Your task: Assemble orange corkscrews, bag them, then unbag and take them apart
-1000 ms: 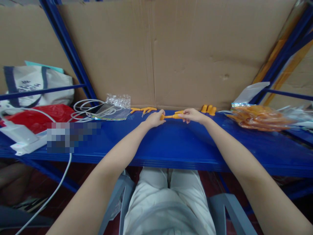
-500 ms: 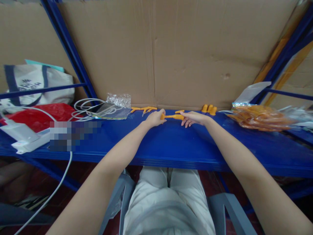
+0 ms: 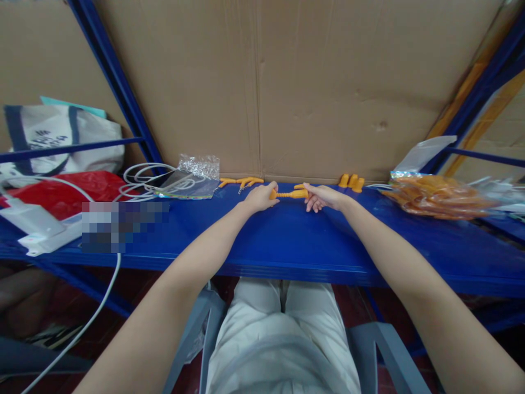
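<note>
Between my two hands stretches an orange plastic piece with a ridged, twisted stem (image 3: 286, 195) and a wider right end. My left hand (image 3: 262, 198) is closed around its left end, fingers partly hidden. At the right end, my right hand (image 3: 318, 197) pinches the wider part between thumb and index finger, the other fingers loosely curled. Just behind it lies another small orange part (image 3: 301, 186). To the left of my left hand, orange branched pieces with small chains (image 3: 246, 181) rest on the blue shelf (image 3: 303, 241).
Several orange caps (image 3: 351, 182) stand by the cardboard wall (image 3: 320, 98). Farther right is a clear bag of orange parts (image 3: 443, 197). On the left lie a clear plastic bag (image 3: 192, 180), white cables, a red bag (image 3: 90, 186) and a white power strip (image 3: 53, 235).
Both hands keep hold of the orange piece in nearly the same place. My right hand's fingers have shifted very slightly around its end.
</note>
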`<state>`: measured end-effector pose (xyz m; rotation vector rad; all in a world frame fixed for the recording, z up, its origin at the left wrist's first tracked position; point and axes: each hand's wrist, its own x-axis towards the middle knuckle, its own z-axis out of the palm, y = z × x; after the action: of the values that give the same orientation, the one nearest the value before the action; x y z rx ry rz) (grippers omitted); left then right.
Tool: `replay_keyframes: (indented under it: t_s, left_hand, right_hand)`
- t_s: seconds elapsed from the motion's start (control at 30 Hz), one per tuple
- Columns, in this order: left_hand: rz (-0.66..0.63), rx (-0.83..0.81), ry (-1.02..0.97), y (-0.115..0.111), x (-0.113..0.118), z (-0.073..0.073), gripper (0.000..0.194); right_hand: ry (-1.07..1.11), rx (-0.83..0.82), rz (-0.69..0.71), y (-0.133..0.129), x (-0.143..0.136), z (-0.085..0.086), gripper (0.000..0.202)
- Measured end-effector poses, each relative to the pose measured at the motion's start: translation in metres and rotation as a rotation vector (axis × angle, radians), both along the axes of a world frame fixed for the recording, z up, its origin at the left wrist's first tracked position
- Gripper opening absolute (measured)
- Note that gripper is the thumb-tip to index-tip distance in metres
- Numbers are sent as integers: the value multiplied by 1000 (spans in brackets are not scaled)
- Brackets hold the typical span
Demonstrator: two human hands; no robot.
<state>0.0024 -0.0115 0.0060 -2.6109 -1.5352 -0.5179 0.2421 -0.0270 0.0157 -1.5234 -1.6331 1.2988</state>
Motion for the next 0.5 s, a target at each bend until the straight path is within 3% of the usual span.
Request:
replay_keyframes:
  t_s: [0.2, 0.37, 0.5]
  left_hand:
    - [12, -6, -22, 2, -1, -2, 33]
    - [9, -4, -33, 4, -1, -3, 33]
    - [3, -17, -42, 4, -2, -2, 33]
  right_hand:
    - [-75, -41, -45, -1, -7, -1, 68]
    - [-51, -10, -92, -5, -11, 1, 57]
    - [76, -40, -23, -10, -9, 7, 50]
